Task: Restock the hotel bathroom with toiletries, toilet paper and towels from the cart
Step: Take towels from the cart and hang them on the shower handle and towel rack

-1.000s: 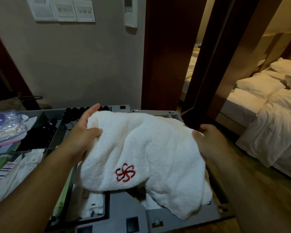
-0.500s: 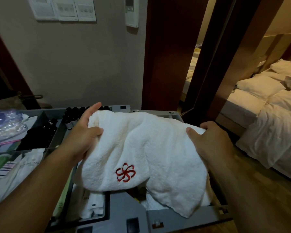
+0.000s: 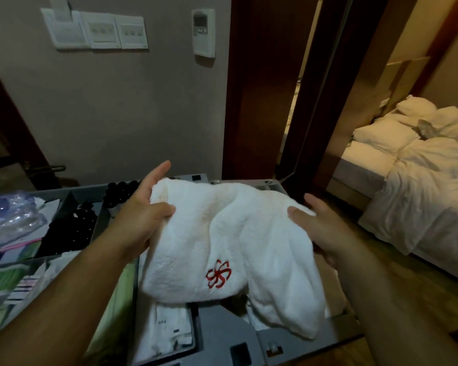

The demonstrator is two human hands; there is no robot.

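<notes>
One white towel (image 3: 222,228), red flower emblem (image 3: 218,273) stitched on its near-left part, loosely bundled. It is held over the right-hand compartment of the grey housekeeping cart (image 3: 296,339), and its lower fold droops into that compartment.

Left hand (image 3: 140,210): thumb laid across the towel's left end, fingers behind it, cloth clamped between.
Right hand (image 3: 317,225): thumb on top of the right end, fingers underneath and mostly hidden, cloth clamped likewise.

Stock on the cart, left of the towel:
- small dark bottles (image 3: 72,228), far-middle compartments
- clear plastic-wrapped items (image 3: 11,215), far left
- white sachets (image 3: 167,331), near-middle compartment

Surroundings: switch plates (image 3: 95,30) and a thermostat (image 3: 202,33) on the far wall; an unmade bed (image 3: 421,186) through the doorway at right.

Progress, as judged: early. The towel is lifted but not yet carried off. The bottles appear well stocked, and no toilet paper can be identified. The bathroom is out of view, so nothing there counts as restocked. Remaining: deliver the towel, then toiletries and paper.
</notes>
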